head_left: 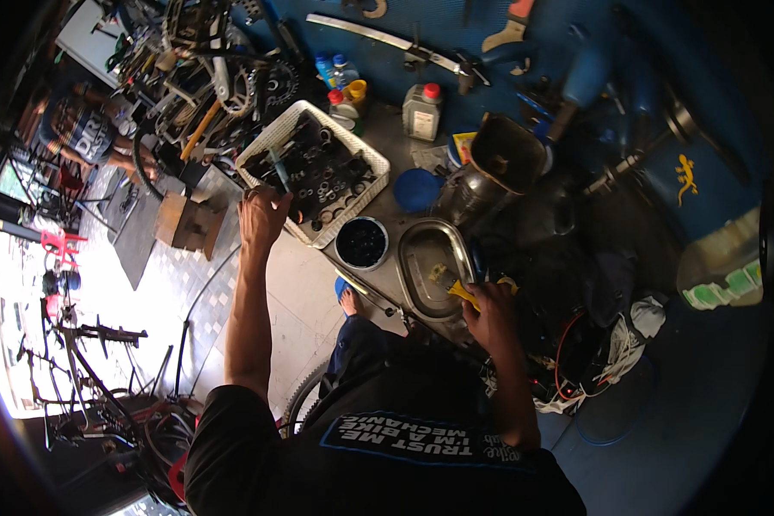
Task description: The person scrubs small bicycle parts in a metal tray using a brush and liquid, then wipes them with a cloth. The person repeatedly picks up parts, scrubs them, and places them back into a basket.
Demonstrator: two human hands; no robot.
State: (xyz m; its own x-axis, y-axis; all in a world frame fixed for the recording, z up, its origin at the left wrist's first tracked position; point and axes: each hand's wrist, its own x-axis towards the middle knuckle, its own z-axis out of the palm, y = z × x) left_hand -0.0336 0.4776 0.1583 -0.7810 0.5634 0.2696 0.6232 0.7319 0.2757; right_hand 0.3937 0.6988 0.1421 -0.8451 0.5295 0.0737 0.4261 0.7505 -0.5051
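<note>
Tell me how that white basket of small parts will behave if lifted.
The white basket may feel heavy for its size, since many metal-looking rings lie in it. They appear loose, so they would probably slide or roll if it tilts. Its thin walls look like plastic and might flex slightly.

"In what sort of place were you photographed?"
"You stood in a bicycle workshop, cranks (222, 77) and chainrings (279, 84) heaped ahead to your left."
"What else marked it?"
"A white basket (380, 163) of small metal parts (320, 182) lay before you, tools (514, 33) hung along the blue wall (439, 24), and a knobby tyre (295, 404) showed beside your legs."
</note>
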